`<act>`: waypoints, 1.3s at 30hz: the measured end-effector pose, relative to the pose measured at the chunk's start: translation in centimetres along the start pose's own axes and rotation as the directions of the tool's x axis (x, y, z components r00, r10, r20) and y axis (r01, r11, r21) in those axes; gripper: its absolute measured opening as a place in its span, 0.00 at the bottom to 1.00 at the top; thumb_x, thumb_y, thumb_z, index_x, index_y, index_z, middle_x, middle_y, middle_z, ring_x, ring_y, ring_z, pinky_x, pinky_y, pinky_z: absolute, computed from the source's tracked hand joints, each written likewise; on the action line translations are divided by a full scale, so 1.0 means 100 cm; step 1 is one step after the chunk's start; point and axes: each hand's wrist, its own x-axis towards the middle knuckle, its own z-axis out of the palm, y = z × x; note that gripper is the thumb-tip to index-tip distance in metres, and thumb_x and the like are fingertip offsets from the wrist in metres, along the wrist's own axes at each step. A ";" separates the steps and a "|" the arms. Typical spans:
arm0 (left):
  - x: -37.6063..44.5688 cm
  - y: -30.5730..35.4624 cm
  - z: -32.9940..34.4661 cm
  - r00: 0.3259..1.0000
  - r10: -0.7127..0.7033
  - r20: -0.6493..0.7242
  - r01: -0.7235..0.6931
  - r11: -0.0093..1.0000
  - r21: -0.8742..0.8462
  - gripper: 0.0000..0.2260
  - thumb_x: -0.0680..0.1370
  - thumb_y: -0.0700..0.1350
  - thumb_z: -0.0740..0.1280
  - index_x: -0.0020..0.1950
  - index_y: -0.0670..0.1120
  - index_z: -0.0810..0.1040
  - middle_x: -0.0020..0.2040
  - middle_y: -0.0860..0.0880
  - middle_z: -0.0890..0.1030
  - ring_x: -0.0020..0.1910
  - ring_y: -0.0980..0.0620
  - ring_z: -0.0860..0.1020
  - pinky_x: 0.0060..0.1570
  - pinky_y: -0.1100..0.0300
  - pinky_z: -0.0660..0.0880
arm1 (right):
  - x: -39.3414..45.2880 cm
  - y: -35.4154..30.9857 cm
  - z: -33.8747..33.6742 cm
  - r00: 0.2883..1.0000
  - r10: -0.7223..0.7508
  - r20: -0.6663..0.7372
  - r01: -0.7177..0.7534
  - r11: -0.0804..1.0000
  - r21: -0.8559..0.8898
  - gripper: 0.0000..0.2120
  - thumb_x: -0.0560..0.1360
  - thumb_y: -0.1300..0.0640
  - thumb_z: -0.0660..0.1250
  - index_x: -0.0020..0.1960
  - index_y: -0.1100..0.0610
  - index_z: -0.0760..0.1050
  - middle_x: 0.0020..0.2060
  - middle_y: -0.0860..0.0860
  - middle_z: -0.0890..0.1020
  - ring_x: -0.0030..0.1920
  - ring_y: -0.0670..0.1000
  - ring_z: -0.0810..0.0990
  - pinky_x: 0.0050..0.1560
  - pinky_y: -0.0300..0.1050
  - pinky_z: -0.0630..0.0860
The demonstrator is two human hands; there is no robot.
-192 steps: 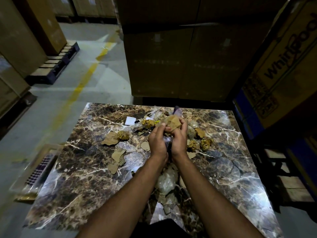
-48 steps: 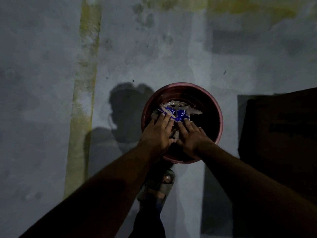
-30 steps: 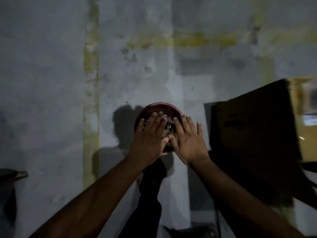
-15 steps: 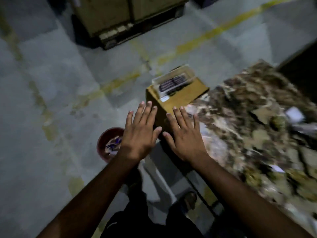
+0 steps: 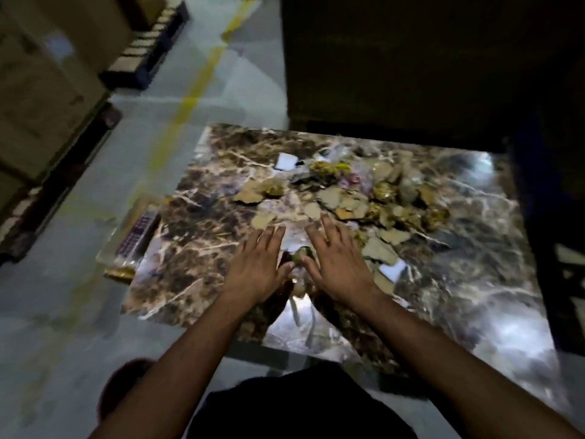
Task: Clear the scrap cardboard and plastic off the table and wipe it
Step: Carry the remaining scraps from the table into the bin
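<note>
I see a red bin [image 5: 122, 389] on the floor at near left, beside the marble table [image 5: 196, 274]. My left hand [image 5: 256, 269] and right hand [image 5: 340, 266] hover flat with fingers spread, holding nothing. Scraps [image 5: 345, 198] of cardboard and plastic litter the table's far middle and right.

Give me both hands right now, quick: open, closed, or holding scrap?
Left hand: open, fingers straight, holding nothing, above the table.
Right hand: open, fingers spread, holding nothing, above the scraps.
</note>
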 end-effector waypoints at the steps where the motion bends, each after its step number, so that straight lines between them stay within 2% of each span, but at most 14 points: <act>1: 0.007 0.006 0.005 0.999 0.029 0.032 -0.030 0.999 0.023 0.37 0.80 0.69 0.48 0.83 0.51 0.46 0.82 0.46 0.55 0.79 0.41 0.55 0.75 0.45 0.57 | -0.008 0.015 0.001 0.999 0.037 -0.002 -0.037 0.999 0.016 0.32 0.81 0.35 0.50 0.81 0.48 0.54 0.82 0.55 0.53 0.78 0.62 0.56 0.73 0.63 0.63; 4: 0.015 0.015 0.027 0.988 0.062 0.140 -0.061 0.998 -0.011 0.45 0.72 0.78 0.41 0.82 0.54 0.41 0.83 0.45 0.47 0.80 0.38 0.48 0.76 0.39 0.52 | -0.036 0.058 0.009 0.989 0.149 -0.023 -0.147 0.985 0.090 0.30 0.82 0.37 0.55 0.80 0.46 0.56 0.81 0.53 0.55 0.78 0.60 0.55 0.74 0.61 0.59; 8: 0.009 0.019 0.055 0.966 0.143 0.214 -0.114 0.983 -0.142 0.48 0.69 0.81 0.49 0.80 0.59 0.34 0.81 0.48 0.32 0.80 0.40 0.37 0.75 0.34 0.45 | -0.071 0.097 0.027 0.952 0.304 0.018 -0.302 0.934 0.192 0.37 0.77 0.29 0.46 0.81 0.45 0.56 0.81 0.53 0.55 0.80 0.57 0.51 0.77 0.62 0.53; 13: 0.013 0.032 0.070 0.964 0.208 0.166 -0.181 0.970 -0.164 0.47 0.73 0.76 0.59 0.81 0.57 0.38 0.79 0.49 0.27 0.80 0.41 0.38 0.75 0.37 0.44 | -0.087 0.093 0.059 0.951 0.301 0.068 -0.309 0.924 0.224 0.41 0.76 0.24 0.50 0.81 0.40 0.43 0.80 0.49 0.32 0.79 0.53 0.27 0.78 0.61 0.35; 15: 0.020 0.041 0.073 0.974 0.204 0.101 -0.186 0.969 -0.165 0.42 0.77 0.72 0.59 0.81 0.56 0.40 0.79 0.49 0.27 0.80 0.41 0.39 0.76 0.38 0.47 | -0.078 0.085 0.069 0.947 0.315 0.059 -0.320 0.925 0.204 0.42 0.75 0.24 0.48 0.82 0.42 0.42 0.79 0.50 0.28 0.78 0.55 0.25 0.77 0.62 0.32; 19: 0.037 0.051 0.077 0.987 0.158 -0.002 -0.154 0.963 -0.222 0.36 0.81 0.66 0.58 0.82 0.56 0.45 0.82 0.48 0.36 0.81 0.41 0.44 0.77 0.39 0.53 | -0.053 0.077 0.079 0.931 0.360 0.056 -0.364 0.918 0.154 0.44 0.75 0.24 0.43 0.83 0.49 0.43 0.81 0.54 0.35 0.79 0.57 0.29 0.77 0.68 0.37; 23: 0.044 0.046 0.077 0.985 0.166 -0.054 -0.174 0.928 -0.329 0.38 0.77 0.70 0.57 0.82 0.61 0.44 0.82 0.50 0.35 0.81 0.43 0.43 0.74 0.37 0.42 | -0.061 0.083 0.069 0.950 0.312 -0.031 -0.294 0.921 0.254 0.46 0.76 0.24 0.46 0.83 0.49 0.39 0.82 0.52 0.35 0.81 0.54 0.33 0.78 0.64 0.35; 25: 0.038 0.038 0.080 0.985 0.129 -0.117 -0.165 0.904 -0.394 0.38 0.75 0.72 0.54 0.81 0.60 0.47 0.83 0.51 0.38 0.82 0.44 0.44 0.73 0.36 0.40 | -0.077 0.087 0.066 0.926 0.354 -0.129 -0.303 0.904 0.302 0.44 0.76 0.28 0.52 0.83 0.48 0.41 0.82 0.53 0.40 0.82 0.55 0.38 0.79 0.63 0.37; 27: 0.031 0.028 0.085 0.984 0.078 -0.159 -0.144 0.876 -0.460 0.38 0.76 0.74 0.50 0.82 0.59 0.50 0.83 0.52 0.41 0.82 0.46 0.46 0.75 0.34 0.44 | -0.093 0.086 0.072 0.879 0.442 -0.176 -0.363 0.862 0.354 0.44 0.75 0.33 0.59 0.83 0.49 0.46 0.83 0.54 0.44 0.82 0.55 0.44 0.79 0.64 0.40; 29: 0.026 0.023 0.091 0.987 0.056 -0.154 -0.128 0.852 -0.508 0.36 0.77 0.73 0.50 0.82 0.58 0.51 0.83 0.54 0.43 0.82 0.48 0.46 0.76 0.33 0.48 | -0.106 0.082 0.087 0.857 0.474 -0.202 -0.392 0.854 0.342 0.43 0.76 0.35 0.60 0.83 0.54 0.51 0.82 0.58 0.49 0.82 0.59 0.49 0.78 0.68 0.47; 31: 0.022 0.025 0.097 0.991 0.058 -0.121 -0.114 0.836 -0.537 0.35 0.79 0.69 0.54 0.82 0.57 0.51 0.83 0.55 0.43 0.82 0.49 0.46 0.76 0.33 0.48 | -0.108 0.074 0.100 0.870 0.452 -0.198 -0.383 0.871 0.308 0.42 0.78 0.33 0.56 0.82 0.58 0.54 0.81 0.62 0.52 0.81 0.62 0.51 0.77 0.70 0.52; 35: 0.021 0.040 0.101 0.992 0.048 -0.120 -0.108 0.815 -0.569 0.35 0.80 0.65 0.55 0.83 0.56 0.48 0.83 0.54 0.43 0.82 0.50 0.45 0.78 0.38 0.47 | -0.074 0.052 0.094 0.848 0.516 -0.123 -0.423 0.798 0.430 0.40 0.79 0.32 0.53 0.83 0.50 0.45 0.82 0.57 0.45 0.81 0.60 0.50 0.76 0.71 0.55; 37: 0.025 0.049 0.102 0.987 0.016 -0.162 -0.110 0.798 -0.592 0.36 0.80 0.66 0.55 0.83 0.53 0.49 0.83 0.52 0.46 0.82 0.51 0.45 0.78 0.43 0.47 | -0.056 0.041 0.090 0.861 0.495 -0.116 -0.381 0.779 0.498 0.39 0.79 0.35 0.54 0.83 0.47 0.42 0.82 0.53 0.41 0.81 0.59 0.47 0.75 0.72 0.56; 39: 0.031 0.056 0.104 0.978 -0.035 -0.206 -0.105 0.771 -0.628 0.35 0.80 0.64 0.56 0.83 0.50 0.52 0.83 0.51 0.51 0.81 0.54 0.48 0.78 0.47 0.49 | -0.044 0.035 0.088 0.873 0.462 -0.154 -0.306 0.766 0.565 0.38 0.80 0.37 0.56 0.83 0.47 0.43 0.82 0.51 0.41 0.81 0.57 0.47 0.75 0.71 0.59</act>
